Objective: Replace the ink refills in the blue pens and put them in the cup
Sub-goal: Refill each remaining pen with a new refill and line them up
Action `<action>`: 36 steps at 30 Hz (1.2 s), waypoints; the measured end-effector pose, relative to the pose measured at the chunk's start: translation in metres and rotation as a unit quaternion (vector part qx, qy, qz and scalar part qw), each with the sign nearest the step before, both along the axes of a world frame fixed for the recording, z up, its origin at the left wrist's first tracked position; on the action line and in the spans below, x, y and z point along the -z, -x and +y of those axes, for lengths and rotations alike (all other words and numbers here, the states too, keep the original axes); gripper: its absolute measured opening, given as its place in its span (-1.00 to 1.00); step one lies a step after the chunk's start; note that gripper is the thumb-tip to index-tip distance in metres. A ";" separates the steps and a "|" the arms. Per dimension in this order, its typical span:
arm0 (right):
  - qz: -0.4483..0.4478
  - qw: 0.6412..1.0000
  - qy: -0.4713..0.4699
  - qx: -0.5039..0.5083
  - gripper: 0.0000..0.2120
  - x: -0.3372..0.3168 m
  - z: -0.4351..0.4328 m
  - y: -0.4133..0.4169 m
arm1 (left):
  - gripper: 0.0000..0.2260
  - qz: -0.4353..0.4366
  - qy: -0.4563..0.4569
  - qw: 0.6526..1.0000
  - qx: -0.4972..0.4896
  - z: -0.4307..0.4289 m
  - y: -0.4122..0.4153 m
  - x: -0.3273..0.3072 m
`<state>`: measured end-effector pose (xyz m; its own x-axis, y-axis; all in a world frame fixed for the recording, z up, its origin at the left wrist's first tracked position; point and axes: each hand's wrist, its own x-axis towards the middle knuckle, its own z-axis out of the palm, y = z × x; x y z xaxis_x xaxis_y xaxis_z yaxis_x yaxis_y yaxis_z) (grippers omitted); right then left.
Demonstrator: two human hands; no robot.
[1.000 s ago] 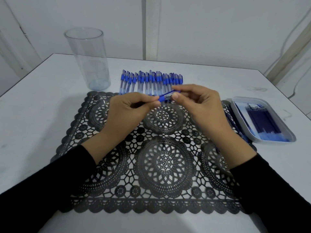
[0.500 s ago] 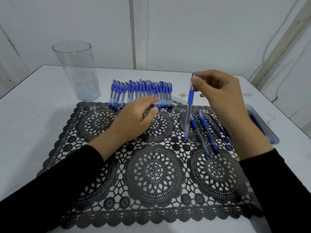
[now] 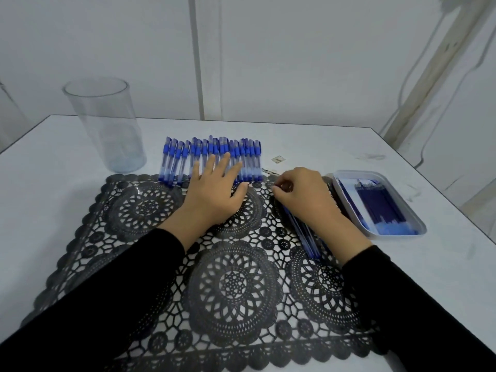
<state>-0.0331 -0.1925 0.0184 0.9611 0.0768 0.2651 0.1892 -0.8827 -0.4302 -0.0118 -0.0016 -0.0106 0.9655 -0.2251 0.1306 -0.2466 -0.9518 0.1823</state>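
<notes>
A row of several blue pens (image 3: 188, 157) lies on the white table just past the mat's far edge. My left hand (image 3: 214, 189) reaches over it with straight, spread fingers whose tips touch the pens. My right hand (image 3: 303, 196) is down on the mat to the right, fingers curled, thumb and forefinger pinched at the top end of a blue pen. That pen lies among a few other blue pens (image 3: 308, 240) that stick out from under the hand toward me. The clear cup (image 3: 107, 130) stands at the far left with nothing in it.
A black lace mat (image 3: 233, 285) covers the table's middle. At the right a clear plastic tray (image 3: 420, 226) holds several dark blue ink refills (image 3: 375, 202). A small scrap (image 3: 277, 159) lies beyond my right hand. Walls stand close behind the table.
My right hand has come down from holding a pen upright and now lies low on the mat over the loose pens. My left hand has slid forward onto the row.
</notes>
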 end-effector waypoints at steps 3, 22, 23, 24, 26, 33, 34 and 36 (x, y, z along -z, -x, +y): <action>-0.004 1.000 0.022 -0.004 -0.85 0.005 -0.002 -0.002 | -0.46 0.019 -0.001 1.000 -0.003 0.000 0.000 -0.001; 0.052 0.995 -0.087 -0.003 -0.75 -0.010 0.020 -0.090 | -0.52 -0.007 0.011 0.999 -0.033 -0.003 -0.041 -0.009; 0.056 0.994 -0.091 -0.006 -0.74 -0.008 0.021 -0.092 | -0.52 -0.010 0.017 0.999 -0.034 -0.002 -0.041 -0.008; 0.061 0.994 -0.092 -0.009 -0.74 -0.007 0.021 -0.093 | -0.52 -0.009 0.022 0.999 -0.034 -0.002 -0.041 -0.006; 0.067 0.994 -0.090 -0.011 -0.75 -0.004 0.021 -0.093 | -0.51 0.005 0.030 0.999 -0.034 -0.001 -0.041 -0.004; 0.059 0.993 -0.103 0.005 -0.79 -0.001 0.018 -0.095 | -0.51 0.013 0.042 0.998 -0.033 0.000 -0.043 0.000; 0.055 0.994 -0.098 0.006 -0.80 -0.001 0.019 -0.095 | -0.51 0.012 0.043 0.998 -0.033 0.001 -0.044 0.000; 0.052 0.994 -0.093 0.011 -0.80 -0.001 0.021 -0.096 | -0.51 0.011 0.046 0.998 -0.034 0.001 -0.044 0.000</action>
